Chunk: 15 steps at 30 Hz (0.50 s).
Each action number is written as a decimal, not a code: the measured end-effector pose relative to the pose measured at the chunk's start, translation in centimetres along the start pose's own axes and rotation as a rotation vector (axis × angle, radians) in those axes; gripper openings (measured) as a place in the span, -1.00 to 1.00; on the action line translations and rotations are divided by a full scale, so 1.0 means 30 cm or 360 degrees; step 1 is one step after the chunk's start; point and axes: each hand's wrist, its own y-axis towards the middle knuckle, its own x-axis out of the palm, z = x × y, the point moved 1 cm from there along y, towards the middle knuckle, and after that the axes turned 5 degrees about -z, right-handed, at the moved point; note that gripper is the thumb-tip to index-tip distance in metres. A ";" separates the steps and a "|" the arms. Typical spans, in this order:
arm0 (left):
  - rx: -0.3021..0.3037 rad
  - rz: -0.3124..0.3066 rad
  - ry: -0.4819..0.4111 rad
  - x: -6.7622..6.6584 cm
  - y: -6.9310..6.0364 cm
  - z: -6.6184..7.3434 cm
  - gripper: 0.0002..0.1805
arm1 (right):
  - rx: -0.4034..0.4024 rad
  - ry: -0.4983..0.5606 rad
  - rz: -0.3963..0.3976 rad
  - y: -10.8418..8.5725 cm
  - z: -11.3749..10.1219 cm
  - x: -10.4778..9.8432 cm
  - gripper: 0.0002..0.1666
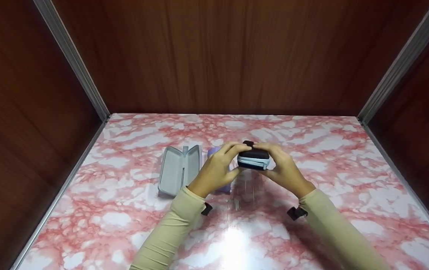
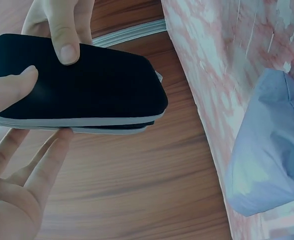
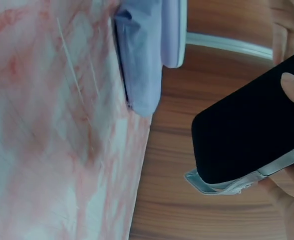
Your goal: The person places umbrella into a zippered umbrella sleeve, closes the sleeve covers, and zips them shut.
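Note:
Both hands hold a black zip case (image 1: 254,153) with a pale blue zipper edge, raised above the table. My left hand (image 1: 218,168) grips one end, with its thumb on one broad face and fingers against the opposite side, as the left wrist view shows. At the other end, my right hand (image 1: 284,168) grips it in the same way. A pale blue zipper flap (image 3: 201,184) sticks out at a corner in the right wrist view. Behind the left hand lies a lilac pouch (image 2: 271,145), partly hidden in the head view.
An open grey hard case (image 1: 171,172) lies left of the pouch, its inside facing up. The red-and-white marbled table (image 1: 124,210) is bounded by brown wood panels (image 1: 214,56) and metal edge strips. Dark straps sit at both wrists.

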 end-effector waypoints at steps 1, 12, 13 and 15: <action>-0.0002 -0.0006 0.0005 -0.001 0.001 0.001 -0.40 | -0.0001 0.0004 0.0008 -0.002 0.001 0.002 -0.17; -0.0001 0.0028 0.0061 -0.022 0.013 0.022 -0.36 | -0.0018 -0.0016 0.0059 -0.005 0.013 0.003 -0.20; 0.0006 0.0042 0.0073 -0.023 0.015 0.026 -0.35 | -0.0022 -0.0025 0.0059 -0.006 0.014 0.004 -0.20; 0.0030 0.0068 0.0090 -0.024 0.020 0.039 -0.34 | -0.0023 -0.0047 0.0066 -0.008 0.016 0.006 -0.22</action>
